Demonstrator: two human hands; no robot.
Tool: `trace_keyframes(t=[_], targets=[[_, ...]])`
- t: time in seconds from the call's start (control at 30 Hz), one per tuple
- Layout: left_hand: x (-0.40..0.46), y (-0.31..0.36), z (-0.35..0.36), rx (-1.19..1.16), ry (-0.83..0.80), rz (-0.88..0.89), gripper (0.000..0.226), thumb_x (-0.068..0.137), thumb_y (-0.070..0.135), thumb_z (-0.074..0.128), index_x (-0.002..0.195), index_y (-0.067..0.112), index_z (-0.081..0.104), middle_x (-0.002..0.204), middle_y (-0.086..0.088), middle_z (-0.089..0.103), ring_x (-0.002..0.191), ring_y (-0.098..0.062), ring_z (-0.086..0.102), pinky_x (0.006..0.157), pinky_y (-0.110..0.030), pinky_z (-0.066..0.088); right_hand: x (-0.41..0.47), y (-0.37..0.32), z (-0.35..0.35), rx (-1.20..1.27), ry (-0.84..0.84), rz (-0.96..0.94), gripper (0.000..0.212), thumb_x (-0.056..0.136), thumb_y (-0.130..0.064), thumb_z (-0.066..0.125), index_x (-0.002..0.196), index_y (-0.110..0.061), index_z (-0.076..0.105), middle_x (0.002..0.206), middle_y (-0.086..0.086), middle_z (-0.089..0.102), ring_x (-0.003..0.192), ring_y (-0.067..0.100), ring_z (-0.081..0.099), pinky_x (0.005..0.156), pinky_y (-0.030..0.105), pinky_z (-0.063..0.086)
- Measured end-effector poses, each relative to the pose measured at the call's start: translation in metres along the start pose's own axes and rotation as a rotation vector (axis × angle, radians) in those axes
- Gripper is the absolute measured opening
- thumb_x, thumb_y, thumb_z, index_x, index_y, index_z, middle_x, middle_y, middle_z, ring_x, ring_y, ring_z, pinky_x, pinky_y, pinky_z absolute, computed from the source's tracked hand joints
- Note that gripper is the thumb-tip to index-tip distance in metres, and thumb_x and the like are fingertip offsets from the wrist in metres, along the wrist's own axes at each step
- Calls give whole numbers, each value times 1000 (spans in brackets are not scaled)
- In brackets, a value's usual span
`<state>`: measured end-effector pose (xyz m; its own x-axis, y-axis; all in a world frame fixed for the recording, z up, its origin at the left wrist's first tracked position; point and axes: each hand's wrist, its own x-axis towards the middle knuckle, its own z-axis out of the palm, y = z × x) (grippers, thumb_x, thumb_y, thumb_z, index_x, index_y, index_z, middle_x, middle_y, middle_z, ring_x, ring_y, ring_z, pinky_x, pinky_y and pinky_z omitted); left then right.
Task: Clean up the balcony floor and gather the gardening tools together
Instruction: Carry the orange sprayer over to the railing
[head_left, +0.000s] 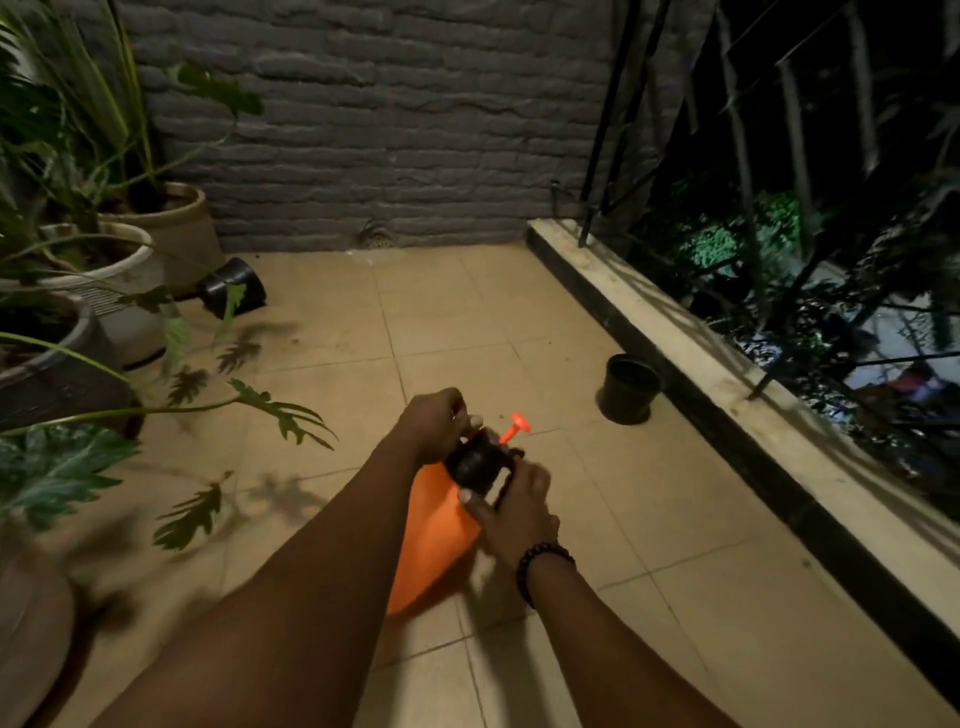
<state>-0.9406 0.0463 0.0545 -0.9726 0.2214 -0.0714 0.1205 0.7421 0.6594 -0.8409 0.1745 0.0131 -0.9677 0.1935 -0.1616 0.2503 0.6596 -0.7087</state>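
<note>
Now both hands are on the orange plastic sprayer (434, 540), held low over the smooth beige floor tiles (649, 519): left hand (436, 423) curled round the black pump head's far side, right hand (519, 512), beaded bracelet (540, 564) at the wrist, gripping the near side. Two small round black pots: one upright (629, 388) by the ledge, one tipped over (234, 286) beside three big glazed planters.
</note>
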Motion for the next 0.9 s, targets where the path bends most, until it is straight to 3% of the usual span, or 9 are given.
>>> trace_keyframes(t=[0.13,0.17,0.23,0.27,0.33,0.47,0.57,0.77,0.9], targets=[[-16,26,13,-483,-46,77,13,99,21,60,94,9,61,95,-6,71,83,-21,69,81,-40,57,4,10,-59,-187,399,82,95,77,-55,72,149,-20,19,153,11,17,139,33,24,110,46,25],[-20,31,18,-550,-69,93,12,99,19,59,96,7,61,94,-6,70,83,-20,68,81,-37,57,6,18,-75,-227,393,61,92,77,-55,73,147,-22,24,154,11,19,140,32,22,110,46,26],[-24,40,32,-670,-61,104,11,99,14,59,97,3,61,92,-9,68,84,-21,67,78,-32,59,8,32,-105,-78,256,10,70,78,-43,77,133,-21,39,143,11,42,131,33,41,100,43,40],[-26,46,39,-732,-35,94,10,99,13,59,95,3,61,91,-11,67,82,-22,66,76,-29,59,6,37,-119,11,184,13,56,78,-38,78,120,-21,44,128,11,55,118,34,53,90,42,47],[-29,62,53,-840,17,66,8,100,9,57,94,5,60,87,-12,63,80,-22,63,71,-24,58,-3,45,-138,35,89,9,44,81,-36,76,100,-18,41,101,12,62,90,36,63,73,46,55],[-33,99,67,-850,-75,55,10,101,12,55,103,3,58,87,-10,63,78,-19,63,72,-26,56,-37,68,-148,162,75,-12,35,91,-36,65,99,-19,35,100,7,56,82,24,55,65,38,48],[-43,124,86,-821,-202,57,15,102,16,54,103,2,59,90,-11,64,79,-18,64,71,-26,58,-64,91,-163,228,130,17,27,93,-40,60,102,-18,48,98,5,62,80,20,57,60,32,44],[-72,189,145,-784,-362,-2,24,103,20,52,112,0,61,93,-11,64,79,-19,64,70,-25,59,-108,141,-207,340,339,125,28,91,-48,61,98,-21,60,95,-5,64,89,12,61,77,35,53],[-93,235,192,-739,-420,34,26,105,26,50,114,3,58,100,-10,63,81,-20,62,71,-30,56,-140,177,-238,369,494,180,32,87,-51,64,90,-20,61,86,-4,64,79,10,60,61,25,42]])
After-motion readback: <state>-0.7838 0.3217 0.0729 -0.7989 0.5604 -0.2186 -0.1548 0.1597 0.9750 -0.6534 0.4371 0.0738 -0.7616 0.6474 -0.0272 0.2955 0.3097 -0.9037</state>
